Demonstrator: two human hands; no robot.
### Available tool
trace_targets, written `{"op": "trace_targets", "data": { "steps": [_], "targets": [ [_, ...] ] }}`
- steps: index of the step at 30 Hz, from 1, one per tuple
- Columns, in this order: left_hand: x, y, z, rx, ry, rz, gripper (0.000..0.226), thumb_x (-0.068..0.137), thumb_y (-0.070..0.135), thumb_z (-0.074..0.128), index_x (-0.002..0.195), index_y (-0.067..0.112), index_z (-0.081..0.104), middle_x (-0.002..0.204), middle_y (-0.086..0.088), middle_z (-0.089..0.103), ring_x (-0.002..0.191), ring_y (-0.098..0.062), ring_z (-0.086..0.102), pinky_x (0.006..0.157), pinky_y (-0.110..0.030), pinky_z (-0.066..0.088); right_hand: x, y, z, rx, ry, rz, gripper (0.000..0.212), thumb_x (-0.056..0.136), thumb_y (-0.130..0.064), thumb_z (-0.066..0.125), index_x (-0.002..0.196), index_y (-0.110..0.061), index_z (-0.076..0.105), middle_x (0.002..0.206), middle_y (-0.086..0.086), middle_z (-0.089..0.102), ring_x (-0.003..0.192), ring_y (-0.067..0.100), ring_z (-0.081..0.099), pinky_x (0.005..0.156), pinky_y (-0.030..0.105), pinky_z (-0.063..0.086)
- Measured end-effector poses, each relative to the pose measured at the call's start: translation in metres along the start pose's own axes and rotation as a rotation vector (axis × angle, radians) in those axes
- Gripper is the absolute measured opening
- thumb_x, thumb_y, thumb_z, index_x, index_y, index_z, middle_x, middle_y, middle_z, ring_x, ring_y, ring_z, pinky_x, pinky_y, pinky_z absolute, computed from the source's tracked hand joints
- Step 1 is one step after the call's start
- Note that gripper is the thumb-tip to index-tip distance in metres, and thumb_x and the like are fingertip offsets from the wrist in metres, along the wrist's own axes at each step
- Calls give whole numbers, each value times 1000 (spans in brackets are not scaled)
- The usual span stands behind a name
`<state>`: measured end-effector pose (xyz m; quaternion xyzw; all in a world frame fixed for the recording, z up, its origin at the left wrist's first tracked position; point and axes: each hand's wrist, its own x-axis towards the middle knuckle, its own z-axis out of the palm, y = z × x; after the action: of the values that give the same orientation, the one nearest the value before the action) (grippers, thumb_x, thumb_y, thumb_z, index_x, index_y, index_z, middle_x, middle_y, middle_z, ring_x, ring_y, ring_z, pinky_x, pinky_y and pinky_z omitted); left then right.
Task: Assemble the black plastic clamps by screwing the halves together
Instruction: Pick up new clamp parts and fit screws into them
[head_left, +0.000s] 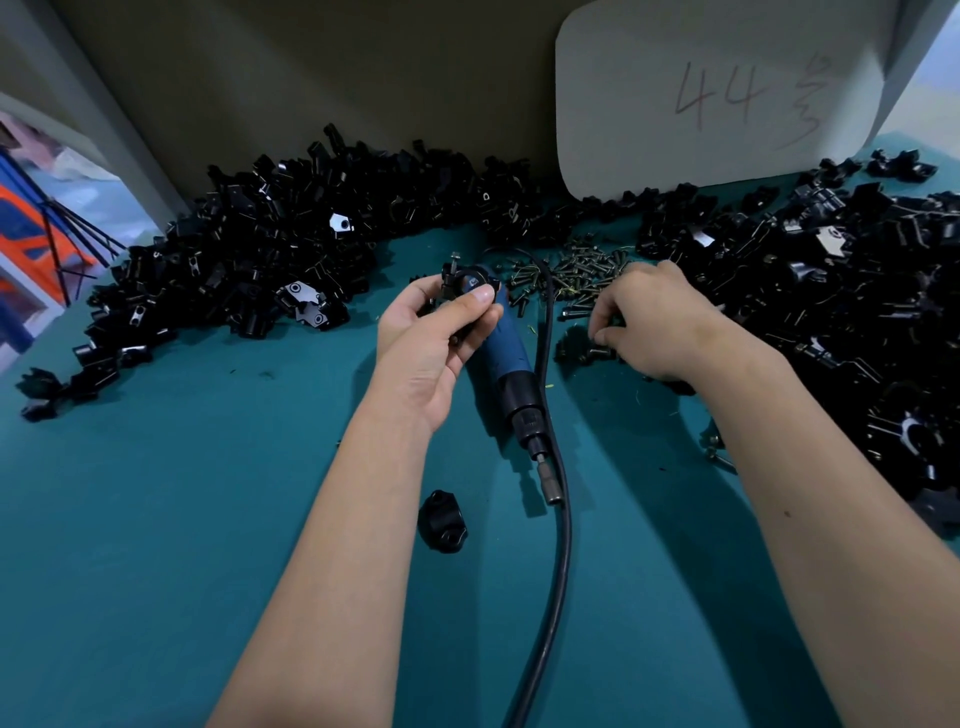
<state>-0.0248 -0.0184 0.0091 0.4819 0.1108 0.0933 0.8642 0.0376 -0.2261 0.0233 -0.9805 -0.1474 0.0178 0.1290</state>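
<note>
Lower centre: one clamp (442, 522) by the cord (561, 545) | your left hand (434, 338) grips a clamp with a screw (456, 255) standing proud | your right hand (657, 325) curls, pinching something small at the screw pile (571, 270) | heaps of parts (270, 244) remain.

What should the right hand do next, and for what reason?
Probably lift one more screw to the clamp. The left hand holds it with only one screw standing in it, the right hand reaches beside the screw pile, and the driver lies unused.
</note>
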Motion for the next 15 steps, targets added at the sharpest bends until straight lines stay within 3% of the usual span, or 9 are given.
{"op": "trace_targets", "data": {
  "steps": [3, 5, 8, 12, 15],
  "targets": [
    [-1, -1, 0, 42, -15, 12, 32, 85, -6, 78, 112, 2, 63, 87, -6, 78, 78, -17, 75, 73, -21, 59, 0, -3, -3, -65, -53, 7, 5, 97, -26, 72, 96, -25, 68, 117, 5, 46, 122, 32, 37, 97, 36, 35],
    [-1, -1, 1, 48, -22, 11, 32, 84, -6, 78, 112, 2, 63, 86, -6, 77, 78, -18, 75, 73, -21, 59, 0, -3, -4, -72, -70, -8, 5, 97, -25, 72, 94, -24, 68, 113, 4, 47, 112, 26, 35, 92, 32, 29],
    [0, -1, 1, 49, -37, 18, 33, 84, -7, 77, 113, 1, 62, 86, -6, 77, 77, -18, 74, 73, -21, 59, -1, -2, -3, -17, 3, -42, 4, 99, -21, 69, 95, -21, 69, 108, 3, 49, 115, 27, 37, 89, 29, 29],
    [1, -2, 0, 86, -73, 36, 31, 84, -8, 76, 111, 0, 62, 89, -9, 74, 77, -19, 74, 74, -23, 60, -4, -7, -9, 481, 268, -143, 9, 99, -17, 69, 92, -22, 66, 89, -8, 65, 80, 6, 57, 68, 12, 44],
    [1, -4, 0, 132, -123, 41, 24, 83, -7, 78, 101, 4, 65, 91, -12, 73, 78, -20, 74, 74, -24, 60, -9, -17, -11, 745, 312, -273, 10, 95, -13, 74, 92, -23, 76, 80, -11, 70, 71, 1, 59, 69, 13, 47]
  ]
}}
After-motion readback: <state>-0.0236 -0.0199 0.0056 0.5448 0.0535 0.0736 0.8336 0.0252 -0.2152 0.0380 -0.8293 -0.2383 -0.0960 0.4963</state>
